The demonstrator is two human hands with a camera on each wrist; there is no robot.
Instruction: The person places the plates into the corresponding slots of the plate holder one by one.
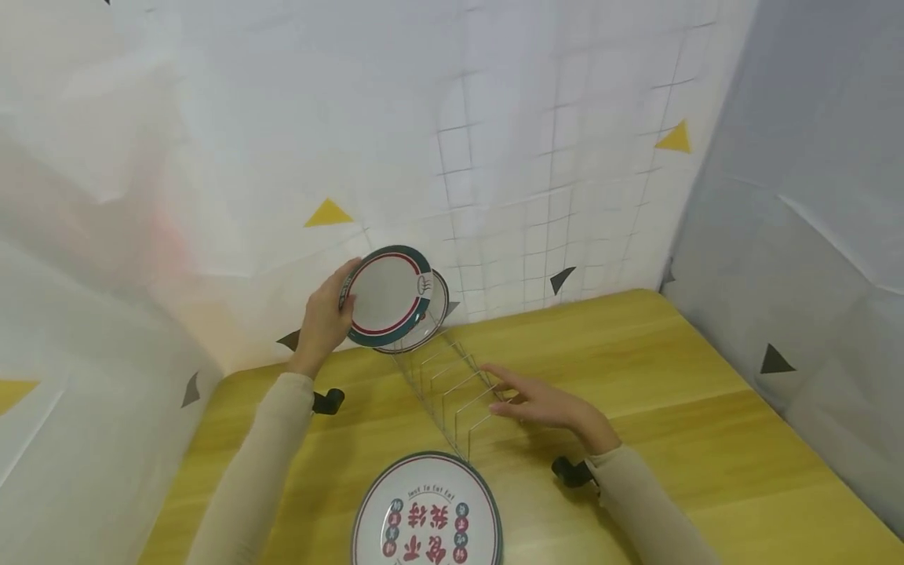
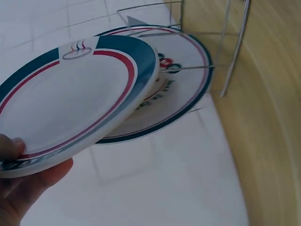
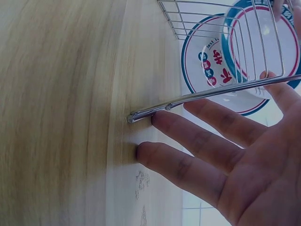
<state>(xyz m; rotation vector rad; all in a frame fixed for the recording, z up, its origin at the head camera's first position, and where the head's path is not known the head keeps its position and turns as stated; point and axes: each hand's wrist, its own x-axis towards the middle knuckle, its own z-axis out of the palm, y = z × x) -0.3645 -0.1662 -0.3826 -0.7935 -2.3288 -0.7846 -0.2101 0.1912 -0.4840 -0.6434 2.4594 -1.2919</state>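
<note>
My left hand holds a round plate by its left edge, thumb on its face and fingers underneath. The plate is white with a green rim and a red ring, and it is tilted above the rack's far end. Behind it, a second plate with printed lettering leans at the far end of the wire rack, partly hidden. My right hand is at the rack's right side, fingers extended; fingertips touch its lower metal rod. Nearer me, a larger plate printed with red characters lies face up.
The rack stands on a wood-grain table with several upright wire dividers. White sheeting with a grid pattern and yellow and dark triangles rises behind the table. Grey sheeting stands on the right side.
</note>
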